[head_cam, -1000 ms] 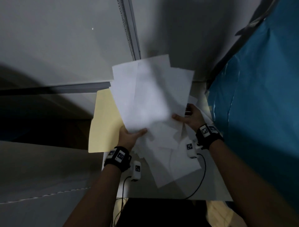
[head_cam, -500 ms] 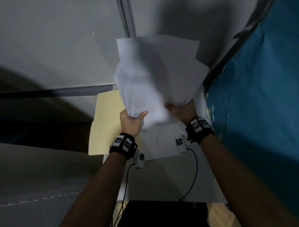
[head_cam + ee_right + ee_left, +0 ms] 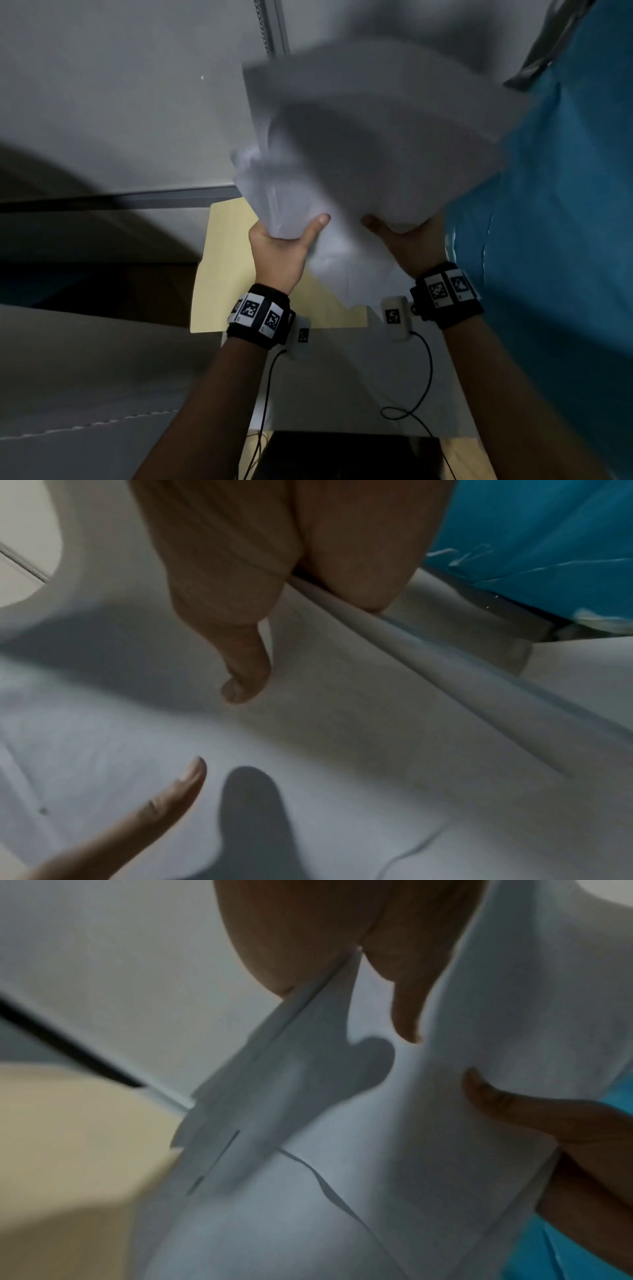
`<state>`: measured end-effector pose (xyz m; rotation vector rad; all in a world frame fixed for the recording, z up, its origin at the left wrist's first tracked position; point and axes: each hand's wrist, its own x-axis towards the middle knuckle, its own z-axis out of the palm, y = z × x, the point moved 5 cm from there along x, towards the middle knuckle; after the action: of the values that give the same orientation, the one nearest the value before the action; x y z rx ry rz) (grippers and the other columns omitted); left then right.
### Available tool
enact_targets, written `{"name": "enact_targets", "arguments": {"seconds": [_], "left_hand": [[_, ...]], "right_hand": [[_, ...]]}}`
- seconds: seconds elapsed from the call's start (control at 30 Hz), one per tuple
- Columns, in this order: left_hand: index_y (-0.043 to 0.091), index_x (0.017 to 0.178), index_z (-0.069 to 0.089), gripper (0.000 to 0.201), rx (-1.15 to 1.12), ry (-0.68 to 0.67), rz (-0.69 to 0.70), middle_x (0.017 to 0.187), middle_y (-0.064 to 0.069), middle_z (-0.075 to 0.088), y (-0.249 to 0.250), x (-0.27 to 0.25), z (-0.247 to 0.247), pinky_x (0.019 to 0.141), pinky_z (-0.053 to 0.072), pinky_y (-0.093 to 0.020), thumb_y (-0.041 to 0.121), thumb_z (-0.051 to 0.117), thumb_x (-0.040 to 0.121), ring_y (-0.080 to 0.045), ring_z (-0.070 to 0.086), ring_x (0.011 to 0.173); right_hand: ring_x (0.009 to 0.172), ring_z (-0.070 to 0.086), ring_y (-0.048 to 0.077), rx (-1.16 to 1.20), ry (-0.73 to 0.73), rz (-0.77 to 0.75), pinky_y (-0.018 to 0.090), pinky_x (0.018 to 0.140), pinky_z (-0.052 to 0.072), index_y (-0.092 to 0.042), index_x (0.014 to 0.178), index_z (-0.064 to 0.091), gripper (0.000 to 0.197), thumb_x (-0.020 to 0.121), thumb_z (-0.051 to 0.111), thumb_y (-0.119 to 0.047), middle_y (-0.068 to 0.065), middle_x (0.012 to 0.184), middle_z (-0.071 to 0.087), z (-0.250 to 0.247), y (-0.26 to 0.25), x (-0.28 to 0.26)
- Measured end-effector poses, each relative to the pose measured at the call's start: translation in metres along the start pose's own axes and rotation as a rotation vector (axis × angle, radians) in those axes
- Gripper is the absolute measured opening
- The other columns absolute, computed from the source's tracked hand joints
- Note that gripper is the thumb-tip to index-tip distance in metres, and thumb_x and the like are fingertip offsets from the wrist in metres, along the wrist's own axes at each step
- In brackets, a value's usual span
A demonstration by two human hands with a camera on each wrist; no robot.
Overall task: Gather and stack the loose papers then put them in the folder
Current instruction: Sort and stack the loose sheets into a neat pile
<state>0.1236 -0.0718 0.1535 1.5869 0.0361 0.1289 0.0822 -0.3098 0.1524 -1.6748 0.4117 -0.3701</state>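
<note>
Above the half-hidden folder (image 3: 219, 260), both hands' fingers (image 3: 317, 222) clamp blurred papers (image 3: 370, 144).

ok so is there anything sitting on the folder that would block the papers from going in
Nothing visible. Both hands, left and right, hold the papers above the folder. Its visible part is bare, but the sheets hide the rest, and I cannot tell whether it is open.

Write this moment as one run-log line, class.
stage: gathering | left hand: grips papers | right hand: grips papers | papers: lifted off table, uneven | folder: on table, not yet filled
</note>
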Motion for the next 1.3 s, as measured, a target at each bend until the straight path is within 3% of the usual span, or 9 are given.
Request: {"name": "enact_targets", "arguments": {"seconds": [0.23, 0.4, 0.5, 0.67, 0.8, 0.9, 1.03, 1.13, 1.3], "left_hand": [[0.026, 0.094, 0.073, 0.032, 0.126, -0.011, -0.267, 0.098, 0.008, 0.078, -0.089, -0.003, 0.004, 0.084, 0.064, -0.037, 0.015, 0.097, 0.076, -0.004, 0.077, 0.088], [0.022, 0.104, 0.076, 0.043, 0.149, -0.102, -0.313, 0.108, 0.005, 0.081, -0.113, 0.000, 0.007, 0.083, 0.063, -0.028, 0.017, 0.101, 0.070, -0.009, 0.078, 0.100], [0.021, 0.103, 0.075, 0.046, 0.193, -0.122, -0.294, 0.107, 0.005, 0.080, -0.109, 0.001, 0.009, 0.082, 0.063, -0.030, 0.024, 0.103, 0.066, -0.017, 0.078, 0.104], [0.017, 0.112, 0.076, 0.047, 0.106, -0.062, -0.252, 0.111, 0.004, 0.082, -0.094, -0.005, 0.003, 0.089, 0.065, -0.030, 0.024, 0.100, 0.072, -0.010, 0.078, 0.103], [0.017, 0.117, 0.075, 0.036, 0.173, -0.105, -0.288, 0.113, 0.007, 0.080, -0.116, -0.027, -0.012, 0.093, 0.064, -0.038, 0.024, 0.090, 0.085, -0.011, 0.077, 0.106], [0.024, 0.113, 0.072, 0.033, 0.190, -0.069, -0.278, 0.110, 0.010, 0.078, -0.128, -0.030, -0.033, 0.086, 0.061, -0.023, 0.012, 0.088, 0.086, -0.003, 0.075, 0.100], [0.026, 0.104, 0.071, 0.035, 0.312, -0.006, -0.423, 0.100, 0.008, 0.076, -0.162, -0.039, -0.071, 0.081, 0.060, -0.035, 0.014, 0.092, 0.078, -0.026, 0.074, 0.097], [0.026, 0.108, 0.075, 0.043, 0.392, -0.051, -0.523, 0.105, 0.002, 0.080, -0.189, -0.054, -0.083, 0.089, 0.064, -0.052, 0.026, 0.092, 0.068, -0.027, 0.077, 0.097], [0.013, 0.126, 0.073, 0.054, 0.426, -0.070, -0.557, 0.107, -0.003, 0.073, -0.195, -0.062, -0.088, 0.093, 0.061, -0.047, 0.013, 0.094, 0.076, -0.028, 0.072, 0.099]], "right_hand": [[0.086, 0.071, -0.004, -0.003, -0.100, 0.172, 0.013, 0.071, 0.056, -0.027, 0.089, 0.066, 0.033, 0.074, 0.089, -0.009, -0.013, 0.092, 0.070, 0.009, 0.056, 0.007], [0.095, 0.069, 0.004, -0.057, -0.162, 0.321, 0.029, 0.087, 0.060, -0.014, 0.109, 0.068, 0.054, 0.065, 0.096, -0.029, -0.004, 0.105, 0.072, 0.014, 0.095, 0.002], [0.082, 0.069, -0.001, -0.077, -0.165, 0.292, 0.014, 0.073, 0.058, -0.025, 0.086, 0.066, 0.026, 0.076, 0.088, -0.016, -0.012, 0.089, 0.068, 0.019, 0.078, 0.003], [0.073, 0.062, -0.019, -0.076, -0.167, 0.170, 0.003, 0.061, 0.048, -0.031, 0.083, 0.058, 0.035, 0.076, 0.089, -0.016, -0.020, 0.087, 0.062, 0.015, 0.057, -0.008], [0.093, 0.072, 0.012, -0.111, -0.221, 0.233, 0.013, 0.068, 0.057, -0.025, 0.097, 0.068, 0.025, 0.080, 0.085, -0.027, -0.016, 0.092, 0.069, 0.020, 0.088, -0.027], [0.107, 0.066, 0.011, -0.213, -0.209, 0.183, 0.026, 0.092, 0.055, -0.025, 0.121, 0.061, 0.046, 0.083, 0.078, -0.046, -0.008, 0.115, 0.067, 0.004, 0.108, -0.011], [0.138, 0.042, 0.028, -0.626, -0.041, 0.473, 0.042, 0.114, 0.038, -0.015, 0.153, 0.030, 0.108, 0.072, 0.074, -0.070, 0.009, 0.153, 0.038, -0.042, 0.166, 0.014], [0.142, 0.032, 0.040, -1.023, -0.143, 0.496, 0.048, 0.114, 0.035, -0.004, 0.156, 0.015, 0.129, 0.066, 0.076, -0.073, 0.022, 0.155, 0.027, -0.049, 0.193, 0.018], [0.144, 0.026, 0.042, -1.186, -0.228, 0.475, 0.049, 0.116, 0.031, -0.006, 0.156, 0.011, 0.151, 0.043, 0.093, -0.062, 0.023, 0.156, 0.023, -0.048, 0.201, 0.021]]}}
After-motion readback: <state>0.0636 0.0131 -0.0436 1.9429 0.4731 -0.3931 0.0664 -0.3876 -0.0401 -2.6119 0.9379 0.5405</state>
